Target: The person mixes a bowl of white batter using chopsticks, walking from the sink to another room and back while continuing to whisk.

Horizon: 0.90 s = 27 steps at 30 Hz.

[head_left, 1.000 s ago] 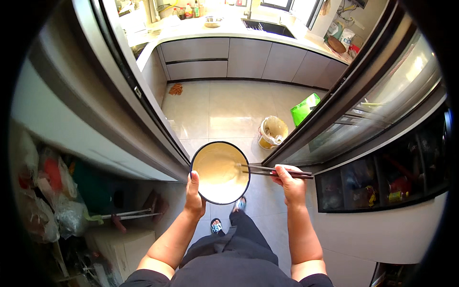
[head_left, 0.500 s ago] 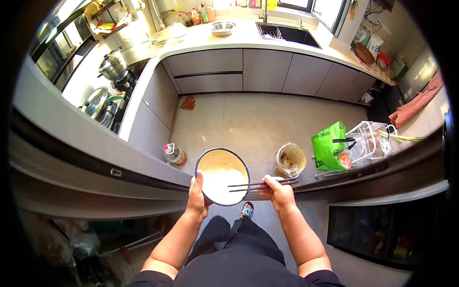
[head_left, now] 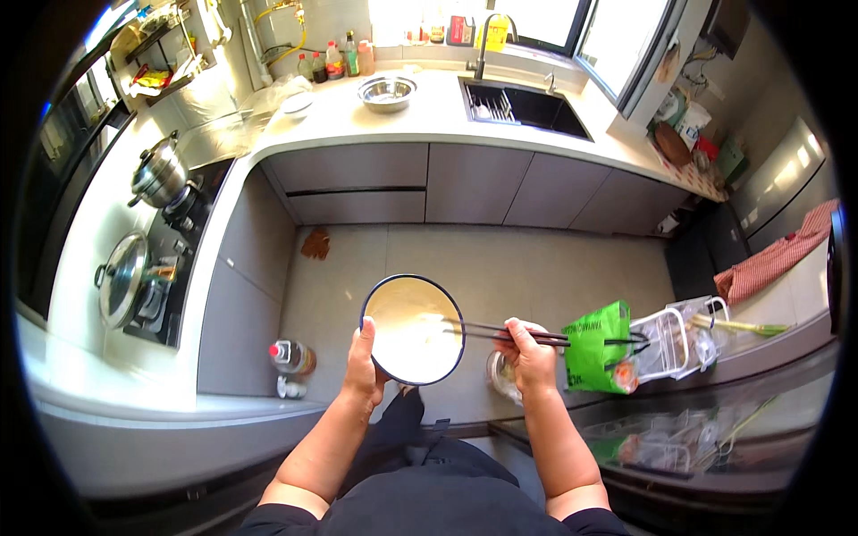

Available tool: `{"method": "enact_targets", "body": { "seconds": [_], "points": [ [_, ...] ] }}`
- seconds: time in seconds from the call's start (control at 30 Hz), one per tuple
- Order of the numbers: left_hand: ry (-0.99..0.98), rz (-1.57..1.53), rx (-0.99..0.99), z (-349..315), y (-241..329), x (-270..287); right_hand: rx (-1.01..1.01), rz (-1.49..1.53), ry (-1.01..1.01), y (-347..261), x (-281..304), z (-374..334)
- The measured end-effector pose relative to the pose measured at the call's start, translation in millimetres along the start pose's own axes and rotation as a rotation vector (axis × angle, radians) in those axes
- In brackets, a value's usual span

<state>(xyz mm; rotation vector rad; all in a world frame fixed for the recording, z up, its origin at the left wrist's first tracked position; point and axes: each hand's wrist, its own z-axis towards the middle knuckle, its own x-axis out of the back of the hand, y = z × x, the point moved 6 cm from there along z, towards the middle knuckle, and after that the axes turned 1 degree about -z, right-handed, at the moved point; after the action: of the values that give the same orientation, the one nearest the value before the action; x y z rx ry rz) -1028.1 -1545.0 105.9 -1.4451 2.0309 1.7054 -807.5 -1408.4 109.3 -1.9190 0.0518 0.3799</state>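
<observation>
My left hand [head_left: 362, 362] grips the near left rim of a cream enamel bowl [head_left: 398, 295] with a dark blue edge, thumb on top. Pale, smooth batter-like stuff [head_left: 416, 344] covers the bowl's inside. In my right hand [head_left: 529, 357] is a pair of dark chopsticks [head_left: 487, 332], held closed around them. Their tips reach over the bowl's right rim to the pale mixture. Under my right hand, on the floor, stands a tub with a plastic lining [head_left: 503, 375], partly hidden by the hand and forearm.
A green bag [head_left: 597, 344] and a white wire rack [head_left: 661, 344] stand at the right. An oil bottle [head_left: 293, 357] is on the floor at left. Ahead runs a counter with a steel bowl [head_left: 387, 94] and a sink [head_left: 527, 107]. Pots [head_left: 159, 174] sit on the stove at left.
I have stepped forward past the doorway; the counter, stove and bag appear nearer. Bowl and chopsticks stay in my hands, and the tub is now partly behind my right hand.
</observation>
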Motion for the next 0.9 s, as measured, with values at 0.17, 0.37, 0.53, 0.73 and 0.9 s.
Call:
{"method": "enact_targets", "body": {
  "seconds": [0.17,0.37,0.53,0.73,0.9],
  "points": [
    [-0.056,0.007,0.034,97.6,44.6,-32.2,-0.087,-0.052,-0.05,-42.0,-43.3,78.4],
    [-0.063,0.091,0.166,195.5,64.8,-50.3,0.014,-0.2,-0.023,-80.7,-83.6,159.5],
    [-0.135,0.057,0.22,257.0,57.8,-77.3,0.201,-0.175,0.039,-99.9,-105.1,227.2],
    [-0.11,0.029,0.253,338.6,60.9,-121.3,0.374,-0.298,0.086,-151.8,-92.7,326.6],
    [-0.129,-0.044,0.258,406.1,57.9,-188.4,0.076,-0.307,-0.162,-181.4,-97.8,410.0]
  ]
}}
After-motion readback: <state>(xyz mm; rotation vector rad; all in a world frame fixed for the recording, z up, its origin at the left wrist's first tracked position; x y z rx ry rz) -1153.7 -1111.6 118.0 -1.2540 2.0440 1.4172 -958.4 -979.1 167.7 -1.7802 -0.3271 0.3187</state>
